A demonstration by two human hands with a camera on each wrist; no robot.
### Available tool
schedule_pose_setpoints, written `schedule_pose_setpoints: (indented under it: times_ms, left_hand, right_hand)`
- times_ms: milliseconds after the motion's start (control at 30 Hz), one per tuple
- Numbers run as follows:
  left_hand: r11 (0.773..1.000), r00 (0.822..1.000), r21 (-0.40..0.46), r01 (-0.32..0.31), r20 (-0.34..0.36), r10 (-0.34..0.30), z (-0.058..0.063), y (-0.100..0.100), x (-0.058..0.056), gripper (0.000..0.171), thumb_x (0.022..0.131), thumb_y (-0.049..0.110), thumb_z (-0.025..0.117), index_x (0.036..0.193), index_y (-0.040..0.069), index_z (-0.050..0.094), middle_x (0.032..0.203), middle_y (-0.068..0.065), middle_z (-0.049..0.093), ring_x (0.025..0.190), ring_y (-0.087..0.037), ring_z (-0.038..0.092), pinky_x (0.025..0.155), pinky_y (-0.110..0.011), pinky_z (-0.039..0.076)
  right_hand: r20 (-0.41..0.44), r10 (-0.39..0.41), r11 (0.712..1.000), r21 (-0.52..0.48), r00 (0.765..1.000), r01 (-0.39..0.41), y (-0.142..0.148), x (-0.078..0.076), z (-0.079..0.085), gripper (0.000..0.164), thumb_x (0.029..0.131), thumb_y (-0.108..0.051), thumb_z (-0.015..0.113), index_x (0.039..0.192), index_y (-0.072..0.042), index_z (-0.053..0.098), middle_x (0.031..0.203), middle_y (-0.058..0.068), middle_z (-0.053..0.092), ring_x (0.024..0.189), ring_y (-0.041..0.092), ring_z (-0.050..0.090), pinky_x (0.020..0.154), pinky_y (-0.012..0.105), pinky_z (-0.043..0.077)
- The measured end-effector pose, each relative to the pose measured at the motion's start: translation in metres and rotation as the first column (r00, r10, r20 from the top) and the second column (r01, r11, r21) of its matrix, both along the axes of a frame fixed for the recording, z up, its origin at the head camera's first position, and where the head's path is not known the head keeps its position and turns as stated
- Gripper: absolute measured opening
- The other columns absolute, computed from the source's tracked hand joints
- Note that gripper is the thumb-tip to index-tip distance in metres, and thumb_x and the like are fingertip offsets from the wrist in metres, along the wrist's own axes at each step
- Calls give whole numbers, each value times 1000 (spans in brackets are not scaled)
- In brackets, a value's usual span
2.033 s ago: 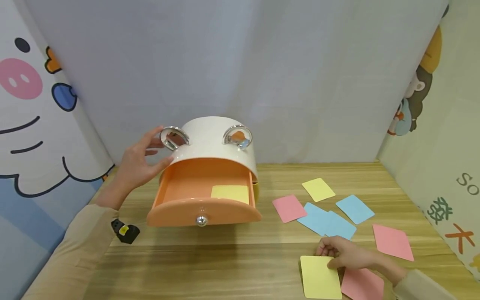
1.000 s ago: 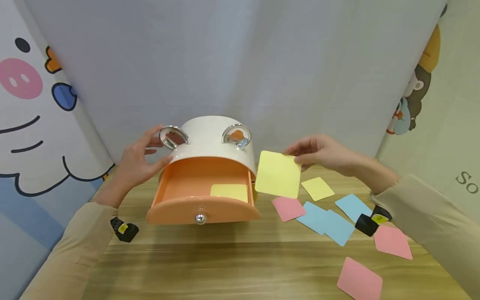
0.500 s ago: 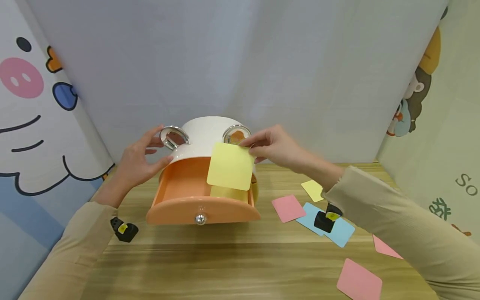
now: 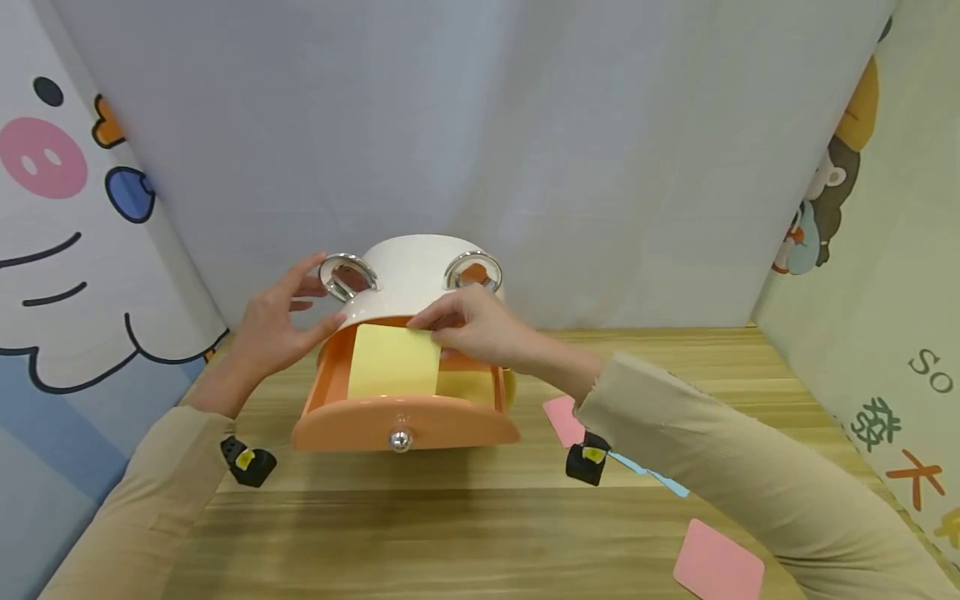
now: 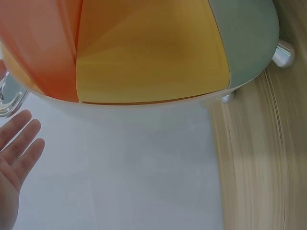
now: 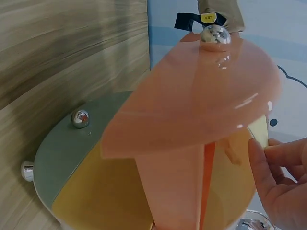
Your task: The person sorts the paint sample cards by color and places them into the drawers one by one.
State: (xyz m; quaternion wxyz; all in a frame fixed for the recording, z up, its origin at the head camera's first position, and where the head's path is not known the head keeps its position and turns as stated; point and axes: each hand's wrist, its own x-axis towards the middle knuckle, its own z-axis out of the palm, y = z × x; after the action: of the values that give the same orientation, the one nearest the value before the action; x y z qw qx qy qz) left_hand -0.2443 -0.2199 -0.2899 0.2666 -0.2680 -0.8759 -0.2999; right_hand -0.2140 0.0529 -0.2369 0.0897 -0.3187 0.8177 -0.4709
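A white domed box [image 4: 416, 267] with two chrome rings stands on the table, its orange drawer [image 4: 450, 423] pulled out. My left hand [image 4: 273, 329] rests at the box's left side, thumb on the shell's front edge and index finger by the left ring [image 4: 347, 277]. Straight fingers of that hand [image 5: 19, 148] show in the left wrist view. Between thumb and fingers, my right hand [image 4: 480, 329] pinches a yellow square paper card [image 4: 393, 362], tilted up, its lower edge hidden behind the drawer front. Another yellow card [image 4: 465, 386] lies in the drawer's right part.
Right of the box, a pink card [image 4: 562, 421] and blue cards [image 4: 633, 465] lie partly covered by my right sleeve [image 4: 720, 450]. One more pink card [image 4: 720, 562] lies near the front of the wooden table [image 4: 337, 542]. A pale curtain [image 4: 600, 167] hangs behind.
My right hand has picked up the yellow card from the table at front right, carried it left over the drawer and lowered it there. My left hand has stayed put.
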Motion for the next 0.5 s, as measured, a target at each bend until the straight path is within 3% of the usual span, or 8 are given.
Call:
schedule_pose_setpoints:
  times_ms: [333,500]
  left_hand:
    - [1000,1000,-1,2,-2,-2,0,0,1,72,78,14,70,139,7,33,108,-23,59,97,-36,58,80,-51,49]
    - [1000,1000,-8,-4,0,4,0,1,1,73,78,13,71,140,8,33,109,-22,59,97,-36,58,81,-52,49]
  right_hand:
    - [-36,29,995,99,999,-26,-18,0,-6,28,85,7,50,106,0,67,102,11,66,74,12,63,62,19,54]
    - [-51,79,989,128,996,-72,-21,-1,-9,30,83,10,49,106,2,66,104,12,66,82,13,63,69,16,52]
